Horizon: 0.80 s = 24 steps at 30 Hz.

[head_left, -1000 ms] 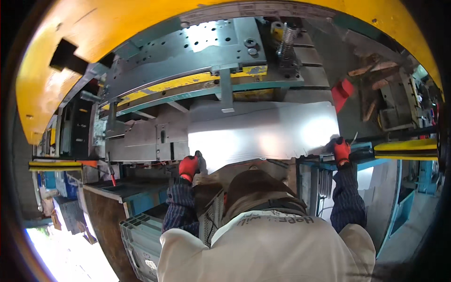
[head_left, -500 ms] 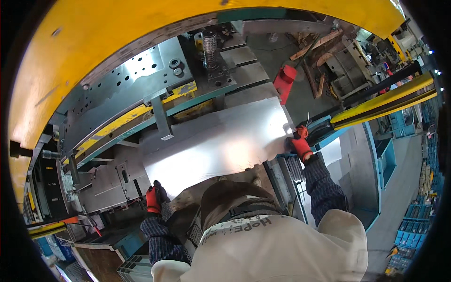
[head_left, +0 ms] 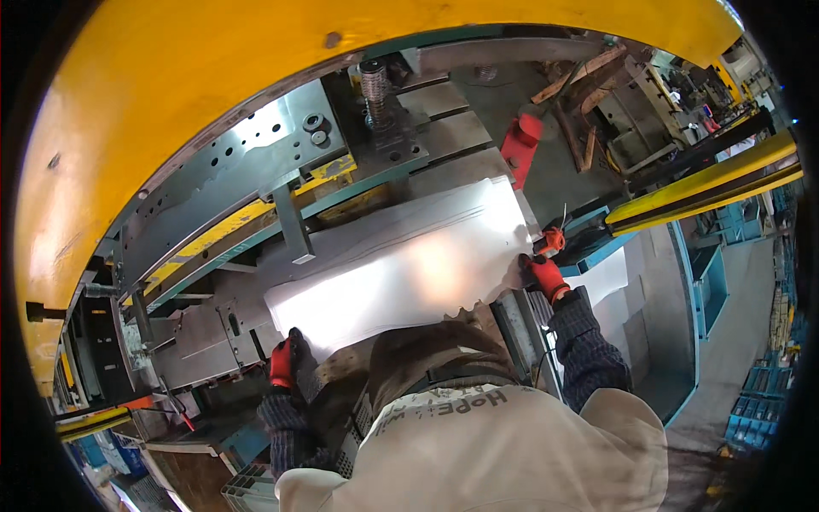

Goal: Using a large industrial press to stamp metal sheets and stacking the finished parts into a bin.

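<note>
A shiny, bare metal sheet (head_left: 384, 273) lies in front of my body, between both hands, with bright glare on its surface. My left hand (head_left: 287, 358), in a red and dark glove, is closed on the sheet's near left corner. At the near right corner, my right hand (head_left: 544, 276) grips the edge in a matching glove; its fingertips are partly hidden. The sheet's far side lies by a metal bar (head_left: 294, 226) that juts from the press die (head_left: 256, 141). Thin lines run along that far side; I cannot tell whether more than one sheet lies there.
A large yellow press frame (head_left: 213, 77) arches over the far side. A coil spring post (head_left: 375, 94) stands by the die. To the right are a red block (head_left: 520, 149), an orange-red item (head_left: 553, 241), a yellow guard bar (head_left: 699, 188) and a blue-edged bin (head_left: 674, 341).
My right hand has shifted slightly toward me, away from the orange-red item. The sheet's near edge has moved a little between my hands. The view has shifted slightly.
</note>
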{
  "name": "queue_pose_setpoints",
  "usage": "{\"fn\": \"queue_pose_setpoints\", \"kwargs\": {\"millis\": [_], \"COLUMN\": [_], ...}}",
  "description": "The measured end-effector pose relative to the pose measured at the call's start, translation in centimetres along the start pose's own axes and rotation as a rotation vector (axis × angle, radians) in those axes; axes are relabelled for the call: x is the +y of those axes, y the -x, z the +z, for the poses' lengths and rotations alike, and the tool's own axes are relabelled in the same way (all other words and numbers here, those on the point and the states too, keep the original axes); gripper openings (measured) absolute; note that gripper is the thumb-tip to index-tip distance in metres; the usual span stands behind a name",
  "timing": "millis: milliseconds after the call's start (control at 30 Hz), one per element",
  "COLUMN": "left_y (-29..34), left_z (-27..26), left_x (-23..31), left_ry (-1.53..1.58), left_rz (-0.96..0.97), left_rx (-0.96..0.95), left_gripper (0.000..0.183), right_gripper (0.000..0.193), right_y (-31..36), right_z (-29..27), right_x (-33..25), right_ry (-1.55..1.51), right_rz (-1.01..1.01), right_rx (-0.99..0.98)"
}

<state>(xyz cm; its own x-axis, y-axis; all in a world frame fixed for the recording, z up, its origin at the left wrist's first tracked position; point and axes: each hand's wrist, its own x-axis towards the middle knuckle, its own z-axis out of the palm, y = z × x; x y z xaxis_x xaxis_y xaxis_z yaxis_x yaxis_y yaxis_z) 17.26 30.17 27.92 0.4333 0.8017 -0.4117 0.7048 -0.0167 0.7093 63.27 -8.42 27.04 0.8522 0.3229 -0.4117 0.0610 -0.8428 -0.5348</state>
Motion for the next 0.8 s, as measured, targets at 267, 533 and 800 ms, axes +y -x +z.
{"fn": "queue_pose_setpoints", "kwargs": {"millis": [267,533,800], "left_y": [-0.7,-2.8,-1.6], "left_z": [2.1,2.2,0.5], "left_x": [3.9,-2.7,1.5], "left_ry": [0.666,0.670,0.569], "left_rz": [-0.238,-0.266,-0.348], "left_rx": [-0.081,0.080,0.001], "left_gripper": [0.034,0.023,0.022], "right_gripper": [0.043,0.018,0.028], "right_y": [-0.1,3.1,3.6], "right_z": [-0.3,3.5,2.2], "right_x": [3.9,10.3,6.9], "right_ry": [-0.150,-0.730,-0.816], "right_rz": [-0.283,0.078,0.140], "right_rx": [-0.030,-0.160,-0.184]}}
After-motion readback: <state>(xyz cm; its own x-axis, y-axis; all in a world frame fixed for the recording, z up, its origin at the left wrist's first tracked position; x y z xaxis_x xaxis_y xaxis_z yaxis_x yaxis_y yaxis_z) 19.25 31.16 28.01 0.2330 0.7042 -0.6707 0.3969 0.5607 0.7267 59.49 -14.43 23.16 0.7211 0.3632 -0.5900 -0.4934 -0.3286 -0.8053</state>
